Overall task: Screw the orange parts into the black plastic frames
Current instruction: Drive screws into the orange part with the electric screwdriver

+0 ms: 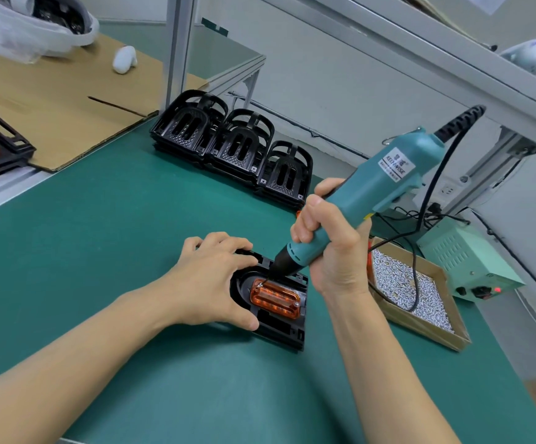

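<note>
Black frame (270, 318) lies flat on green mat (116, 251), orange part (275, 299) seated inside; we judge both light, rigid, slippery plastic, best pinned at frame edge; left hand (215, 280) fingers spread, pressing frame; right hand (327, 245) fingers wrapped round electric screwdriver (372, 200), bit at part's far-left corner; screw box (417, 296) just right, cable draped over it; spare frames (231, 145) stacked behind, well apart.

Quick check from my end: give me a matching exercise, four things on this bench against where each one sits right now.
Things:
1. teal electric screwdriver
2. orange translucent part
3. cardboard tray of silver screws
4. stacked empty black plastic frames

Places:
A. at the far edge of the green mat
B. gripped in the right hand
C. seated in the black plastic frame under the left hand
D. right of the work, near the pale green power box

Pairs: 1-B, 2-C, 3-D, 4-A
</note>
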